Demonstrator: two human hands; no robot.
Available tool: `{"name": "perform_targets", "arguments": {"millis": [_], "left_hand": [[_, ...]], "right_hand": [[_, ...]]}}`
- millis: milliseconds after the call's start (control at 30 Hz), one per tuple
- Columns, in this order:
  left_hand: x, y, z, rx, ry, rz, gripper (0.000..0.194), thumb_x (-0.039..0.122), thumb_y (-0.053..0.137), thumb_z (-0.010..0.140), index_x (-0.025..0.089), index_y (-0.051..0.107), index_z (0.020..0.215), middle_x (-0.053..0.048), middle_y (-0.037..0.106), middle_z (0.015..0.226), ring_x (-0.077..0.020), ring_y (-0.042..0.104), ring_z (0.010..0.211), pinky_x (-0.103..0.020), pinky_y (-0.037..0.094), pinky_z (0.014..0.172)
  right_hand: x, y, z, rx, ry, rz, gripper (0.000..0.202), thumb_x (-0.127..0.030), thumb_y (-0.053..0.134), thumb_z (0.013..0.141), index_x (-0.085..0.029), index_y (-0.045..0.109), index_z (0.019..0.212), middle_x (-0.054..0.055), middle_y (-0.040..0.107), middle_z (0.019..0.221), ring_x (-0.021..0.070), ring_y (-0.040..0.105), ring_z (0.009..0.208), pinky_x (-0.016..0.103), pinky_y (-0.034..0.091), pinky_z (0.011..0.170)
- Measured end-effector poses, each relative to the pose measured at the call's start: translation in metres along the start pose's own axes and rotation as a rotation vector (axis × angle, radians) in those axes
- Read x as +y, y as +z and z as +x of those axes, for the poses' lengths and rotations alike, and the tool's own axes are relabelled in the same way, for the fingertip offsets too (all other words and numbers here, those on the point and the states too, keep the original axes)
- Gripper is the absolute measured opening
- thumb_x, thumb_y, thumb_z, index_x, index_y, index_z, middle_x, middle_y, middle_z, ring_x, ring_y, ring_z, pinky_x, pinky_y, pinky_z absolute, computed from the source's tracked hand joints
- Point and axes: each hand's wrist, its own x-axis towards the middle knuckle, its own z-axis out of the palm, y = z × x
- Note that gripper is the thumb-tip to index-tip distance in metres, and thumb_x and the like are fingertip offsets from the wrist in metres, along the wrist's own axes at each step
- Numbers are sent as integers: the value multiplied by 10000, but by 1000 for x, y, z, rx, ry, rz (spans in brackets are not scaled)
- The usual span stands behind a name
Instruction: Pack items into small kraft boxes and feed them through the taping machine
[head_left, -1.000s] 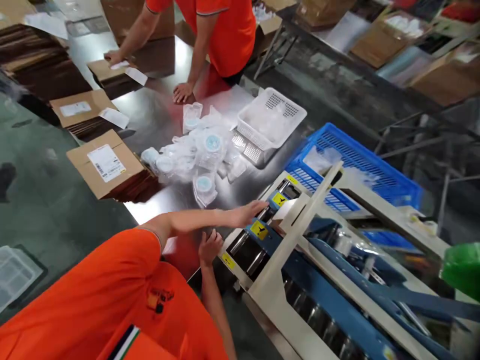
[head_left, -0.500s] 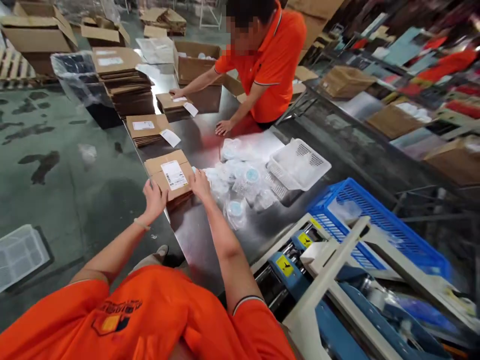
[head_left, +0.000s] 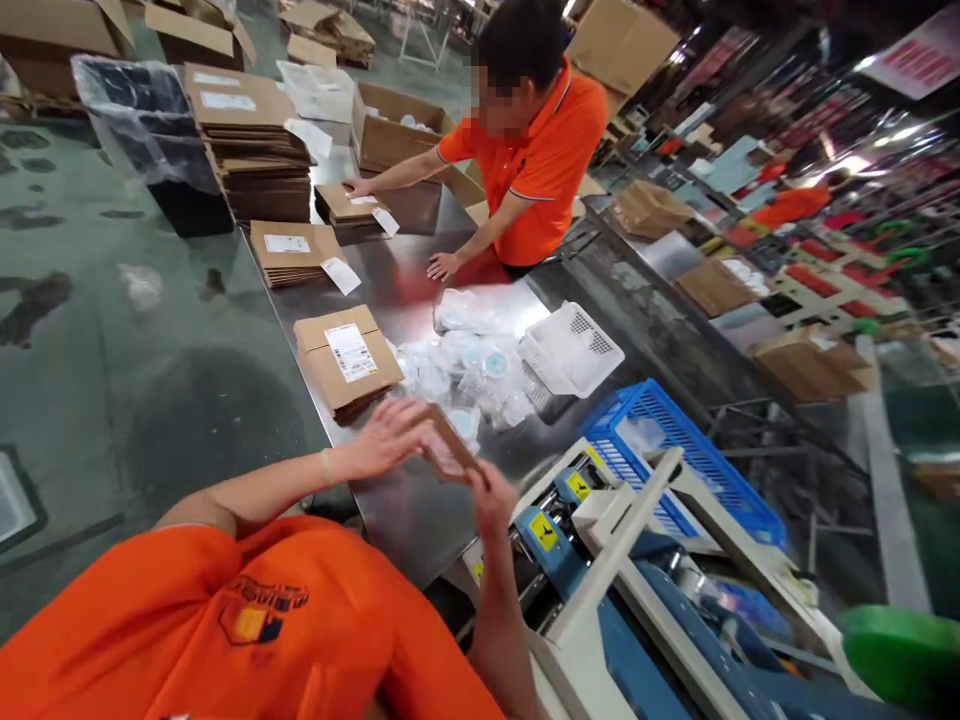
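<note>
Along the counter's (head_left: 390, 290) left edge we see stacks of flat cartons (head_left: 346, 358) with bare steel beside them, and the near corner under our hands is open. Our left hand (head_left: 386, 440) and right hand (head_left: 491, 497) hold a flat cardboard piece (head_left: 448, 449) between them, raised over that near corner, left palm spread against one end, right fingers pinching the other. Rightward, bagged parts (head_left: 469, 365) and a white basket (head_left: 571, 350) crowd the far edge beside the sealing machine (head_left: 600, 560).
</note>
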Motion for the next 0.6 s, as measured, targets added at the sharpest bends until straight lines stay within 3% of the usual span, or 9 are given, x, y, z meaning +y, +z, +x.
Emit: {"name": "perform_targets", "arguments": {"millis": [100,200,300,367,433,500,600], "left_hand": [[3,17,21,-461,9,-111,368,416,640,1069,244,812,1347,-188,770,1399,-387,640,1422,-582,423,1270],[-3,29,28,-752,-86,-165,383,411,579,1093,209,853,917,-132,811,902,-302,757,933,-431,572,960],[-8,36,32,-818,-188,-209,506,420,565,1092,188,752,683,-83,690,661,-224,647,664,-347,510,725],[-6,42,40,-822,-275,-216,541,413,583,1077,184,683,597,-88,634,607,-232,631,638,-361,475,690],[1,51,52,-796,-312,-196,550,412,611,1061,187,648,561,-117,629,609,-273,673,685,-395,478,713],[12,63,62,-765,-314,-183,531,417,633,1054,185,667,577,-157,671,662,-318,724,773,-423,502,767],[28,79,67,-726,-317,-174,499,440,637,1059,173,727,647,-194,726,754,-350,763,863,-436,535,828]], "right_hand": [[18,24,-47,-154,-51,-63,480,-574,483,1044,-262,816,895,115,822,854,299,790,766,421,661,729],[28,43,-62,-212,-89,-33,471,-524,468,1086,-250,825,945,122,828,906,299,805,822,439,683,782],[37,46,-66,-199,-139,-66,459,-476,445,1102,-228,828,1156,181,817,1167,344,801,1120,533,684,974],[41,47,-77,-153,-175,-143,487,-460,433,1103,-217,778,1346,235,727,1422,419,666,1429,686,597,1128],[42,51,-94,-146,-212,-208,495,-432,447,1096,-225,727,1449,253,632,1563,468,496,1601,801,484,1207],[36,59,-112,-217,-262,-234,468,-386,474,1085,-257,717,1463,237,635,1562,471,482,1614,813,467,1223],[17,76,-123,-393,-361,-203,454,-332,524,1056,-288,713,1466,207,689,1501,440,581,1537,758,512,1228]]}}
